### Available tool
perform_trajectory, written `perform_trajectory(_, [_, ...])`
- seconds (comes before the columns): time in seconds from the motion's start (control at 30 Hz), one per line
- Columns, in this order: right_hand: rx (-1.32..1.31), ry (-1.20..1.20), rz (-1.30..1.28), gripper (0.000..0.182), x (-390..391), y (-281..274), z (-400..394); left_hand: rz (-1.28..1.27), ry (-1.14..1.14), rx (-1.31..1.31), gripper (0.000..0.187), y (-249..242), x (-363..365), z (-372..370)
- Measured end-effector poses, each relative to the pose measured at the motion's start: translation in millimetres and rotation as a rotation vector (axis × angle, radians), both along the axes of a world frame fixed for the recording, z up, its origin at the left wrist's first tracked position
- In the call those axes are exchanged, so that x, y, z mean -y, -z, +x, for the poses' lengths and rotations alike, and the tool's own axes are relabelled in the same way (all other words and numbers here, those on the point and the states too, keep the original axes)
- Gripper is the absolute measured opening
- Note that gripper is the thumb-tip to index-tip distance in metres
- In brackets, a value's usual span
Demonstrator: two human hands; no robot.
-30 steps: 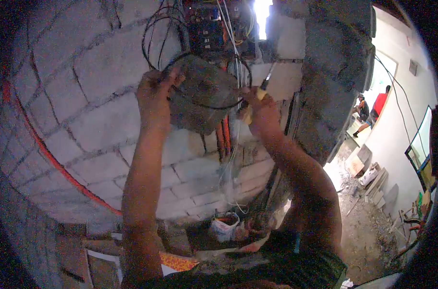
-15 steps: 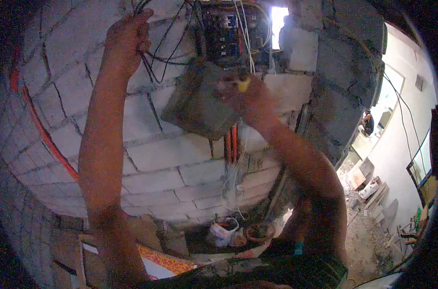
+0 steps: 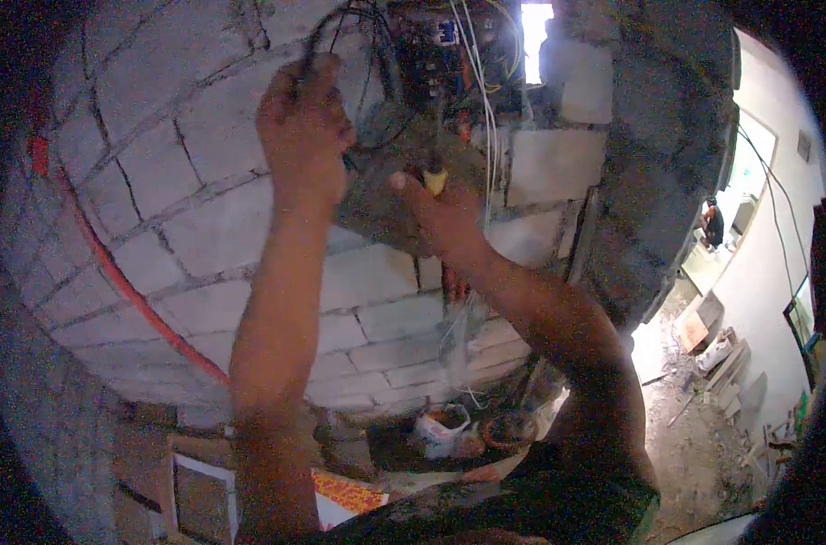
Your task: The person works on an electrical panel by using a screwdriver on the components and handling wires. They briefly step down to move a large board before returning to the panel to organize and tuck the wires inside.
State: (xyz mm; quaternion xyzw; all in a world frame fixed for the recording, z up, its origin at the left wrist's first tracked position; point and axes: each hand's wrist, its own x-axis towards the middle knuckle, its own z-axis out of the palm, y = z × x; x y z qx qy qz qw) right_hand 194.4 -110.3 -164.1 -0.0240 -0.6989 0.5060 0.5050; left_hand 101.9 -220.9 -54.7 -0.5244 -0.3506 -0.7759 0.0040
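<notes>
The breaker panel [image 3: 445, 59] is set in the block wall [image 3: 558, 168], and the two hands are apart below it. The left hand [image 3: 308, 118], lower left of the panel, is closed on black cable [image 3: 320, 34], which loops up towards the panel's left side. The right hand [image 3: 445, 204], directly below the panel, is wrapped round a yellow tool [image 3: 435, 183]; its far end cannot be made out. Behind that hand a grey plate [image 3: 381, 213] hangs tilted under the panel; whether they touch is unclear. White wires [image 3: 487, 118] run down the panel's right side, beside a bright opening [image 3: 536, 44]. Orange tubes [image 3: 454, 283] show beneath the panel, a white bag [image 3: 438, 438] lies well below it, and a red conduit [image 3: 127, 289] curves down the wall to its left
</notes>
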Motion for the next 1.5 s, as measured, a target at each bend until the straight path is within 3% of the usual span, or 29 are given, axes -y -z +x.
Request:
perform_trajectory(0.03, [0.003, 0.005, 0.012, 0.033, 0, 1, 4, 0.012, 0.005, 0.003, 0.02, 7, -6, 7])
perform_trajectory(0.1, [-0.331, -0.036, -0.15, 0.037, -1, 3, 18, 0.054, -0.607, -0.445, 0.028, 17, -18, 24])
perform_trajectory(0.17, [-0.27, -0.006, -0.146, 0.036, -17, 3, 41, -0.197, -0.634, -0.57, 0.029, 28, -7, 56])
perform_trajectory(0.2, [-0.214, 0.029, -0.154, 0.034, -25, 5, 52, -0.199, -0.638, -0.557, 0.029, 33, -14, 61])
perform_trajectory(0.27, [-0.177, 0.084, -0.14, 0.032, -36, -6, 60, -0.218, -0.917, -1.0, 0.025, 49, -29, 66])
perform_trajectory(0.4, [-0.016, 0.248, -0.127, 0.028, -44, -25, 76, -0.173, -0.891, -1.073, 0.029, 66, -44, 69])
perform_trajectory(0.43, [-0.019, 0.251, -0.129, 0.028, -45, -25, 82, -0.056, -0.896, -1.069, 0.032, 71, -49, 69])
perform_trajectory(0.5, [-0.082, -0.168, -0.214, 0.024, -44, -24, 90, 0.064, -0.901, -1.071, 0.034, 75, -52, 68])
perform_trajectory(0.57, [-0.168, -0.135, -0.265, 0.022, -38, -19, 84, 0.061, -0.845, -1.064, 0.041, 79, -36, 65])
perform_trajectory(0.63, [-0.266, -0.099, -0.325, 0.02, -37, -18, 82, 0.159, -0.756, -0.85, 0.043, 103, -23, 49])
perform_trajectory(0.7, [-0.356, -0.275, -0.458, 0.017, -35, -18, 83, 0.416, -0.941, -0.212, 0.042, 123, -20, 44])
perform_trajectory(0.73, [-0.366, -0.274, -0.467, 0.017, -39, -15, 81, 0.411, -0.936, -0.225, 0.042, 127, -18, 37])
perform_trajectory(0.8, [-0.419, -0.408, -0.469, 0.016, -52, -6, 76, 0.048, -0.154, 0.577, 0.041, 137, -10, 23])
perform_trajectory(0.83, [-0.409, -0.407, -0.475, 0.016, -54, 0, 76, -0.088, 0.046, 0.635, 0.041, 137, -8, 12])
perform_trajectory(0.87, [-0.399, -0.429, -0.462, 0.016, -57, 3, 77, -0.088, 0.046, 0.641, 0.041, 137, -13, 8])
perform_trajectory(0.93, [-0.4, -0.449, -0.436, 0.016, -61, 7, 75, -0.137, 0.556, 0.658, 0.035, 125, -19, 7])
perform_trajectory(1.07, [-0.389, -0.281, -0.498, 0.019, -69, 13, 73, -0.135, 0.613, 0.722, 0.026, 97, -28, 9])
perform_trajectory(1.17, [-0.365, -0.125, -0.432, 0.02, -82, 5, 81, -0.058, 0.535, 0.654, 0.026, 88, -40, -4])
perform_trajectory(1.23, [-0.335, -0.029, -0.377, 0.021, -87, 0, 84, -0.005, 0.191, 0.509, 0.024, 73, -37, 3])
perform_trajectory(1.43, [-0.291, 0.022, -0.184, 0.018, -89, -35, 87, -0.097, 0.038, 0.312, 0.017, 50, -37, -45])
perform_trajectory(1.5, [-0.111, 0.111, -0.011, 0.024, -94, -57, 91, -0.096, -0.049, 0.248, 0.018, 32, -33, -48])
